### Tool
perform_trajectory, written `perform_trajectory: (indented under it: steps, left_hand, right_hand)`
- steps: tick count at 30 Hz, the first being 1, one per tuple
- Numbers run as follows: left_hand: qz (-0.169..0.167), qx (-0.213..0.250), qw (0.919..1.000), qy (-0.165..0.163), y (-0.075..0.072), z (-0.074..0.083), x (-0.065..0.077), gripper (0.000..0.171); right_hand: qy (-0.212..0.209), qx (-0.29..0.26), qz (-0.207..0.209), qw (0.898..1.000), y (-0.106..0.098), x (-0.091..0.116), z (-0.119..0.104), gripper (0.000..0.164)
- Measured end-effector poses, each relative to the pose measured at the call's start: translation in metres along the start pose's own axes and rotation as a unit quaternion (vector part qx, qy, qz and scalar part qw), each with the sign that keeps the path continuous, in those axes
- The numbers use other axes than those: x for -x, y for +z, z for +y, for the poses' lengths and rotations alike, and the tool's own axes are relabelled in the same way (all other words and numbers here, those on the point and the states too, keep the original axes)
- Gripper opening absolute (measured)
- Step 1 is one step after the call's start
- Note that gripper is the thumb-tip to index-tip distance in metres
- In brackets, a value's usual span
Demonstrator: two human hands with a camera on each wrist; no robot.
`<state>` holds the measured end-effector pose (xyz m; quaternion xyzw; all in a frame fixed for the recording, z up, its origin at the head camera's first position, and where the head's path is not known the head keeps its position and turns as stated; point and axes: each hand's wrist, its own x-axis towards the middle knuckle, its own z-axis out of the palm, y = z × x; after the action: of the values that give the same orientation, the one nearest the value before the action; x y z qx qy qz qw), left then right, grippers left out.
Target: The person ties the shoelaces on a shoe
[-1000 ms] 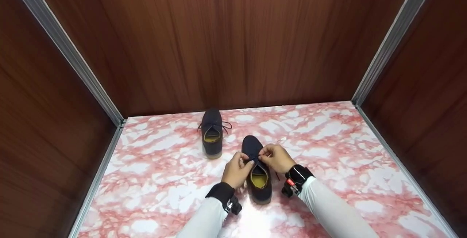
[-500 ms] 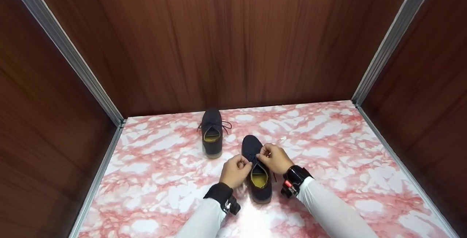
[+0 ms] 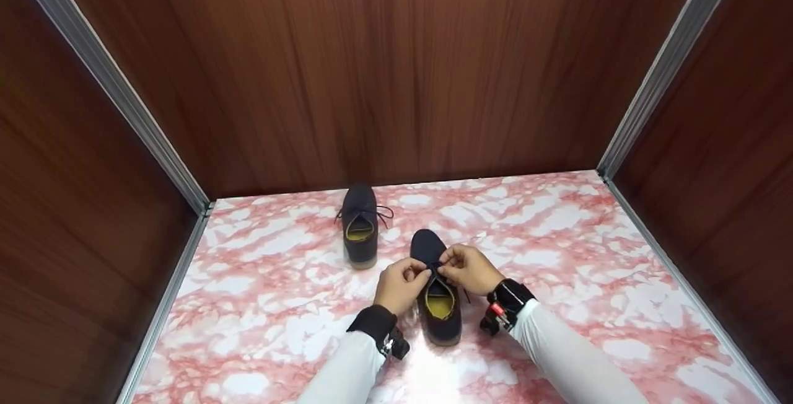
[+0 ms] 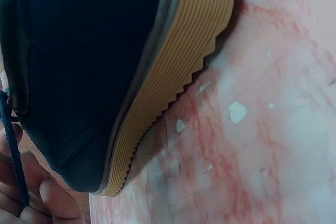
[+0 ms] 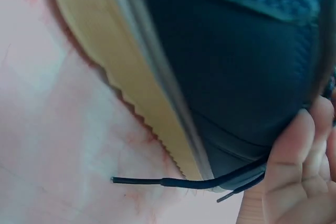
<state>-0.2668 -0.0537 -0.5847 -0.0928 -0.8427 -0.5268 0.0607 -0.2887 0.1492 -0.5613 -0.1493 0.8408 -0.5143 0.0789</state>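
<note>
A dark navy lace-up shoe (image 3: 426, 245), yellow inside, stands upright on the floor with its toe pointing away. At the left of its lacing, my left hand (image 3: 399, 284) pinches a shoelace (image 4: 18, 163), which runs taut from the shoe to the fingers in the left wrist view. My right hand (image 3: 474, 271) pinches at the lacing from the right, close to the left fingertips. Loose lace ends (image 5: 184, 183) hang below the right fingers in the right wrist view. The fingertips hide most of the knot area.
A matching shoe (image 3: 359, 255) stands farther back on the left, its lace tied in a bow. The red-and-white marbled floor (image 3: 279, 305) is enclosed by brown wood panels (image 3: 396, 82) with metal corner rails (image 3: 657, 75).
Half a second ago my left hand drew back slightly to the lower left; now it is up at the lacing again. My right hand shifts only a little. Both shoes stay put.
</note>
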Motion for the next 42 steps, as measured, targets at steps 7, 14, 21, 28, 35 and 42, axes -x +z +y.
perform_trajectory:
  steps: [7,14,21,28,35,42]
  left_hand:
    - [0.008,-0.010,0.9999,0.000,0.0037,0.0003,-0.0003,0.008]
    - [0.002,-0.008,0.9999,-0.006,0.0054,0.0006,0.0017,0.009]
    - [0.006,-0.002,1.0000,0.000,0.0042,-0.0001,0.0048,0.008]
    - [0.006,0.016,0.9998,0.006,0.0043,-0.0031,0.0064,0.007]
    - [0.005,0.028,0.9996,0.009,0.0038,-0.0066,0.0068,0.008]
    - [0.005,0.040,0.9990,0.018,0.0035,-0.0064,0.0082,0.008]
  right_hand:
    - [0.018,-0.066,-0.019,0.997,-0.0052,0.0014,0.0062,0.022]
    - [0.026,-0.047,0.015,0.998,-0.0018,0.0004,0.0086,0.016]
    - [0.031,-0.032,0.036,0.998,0.0018,-0.0028,0.0040,0.017]
    - [0.017,-0.012,0.041,0.999,0.0032,-0.0049,0.0039,0.012]
    - [0.000,-0.018,0.015,1.000,0.0031,-0.0062,0.0071,0.013]
    - [-0.008,-0.015,0.013,1.000,0.0029,-0.0064,0.0051,0.013]
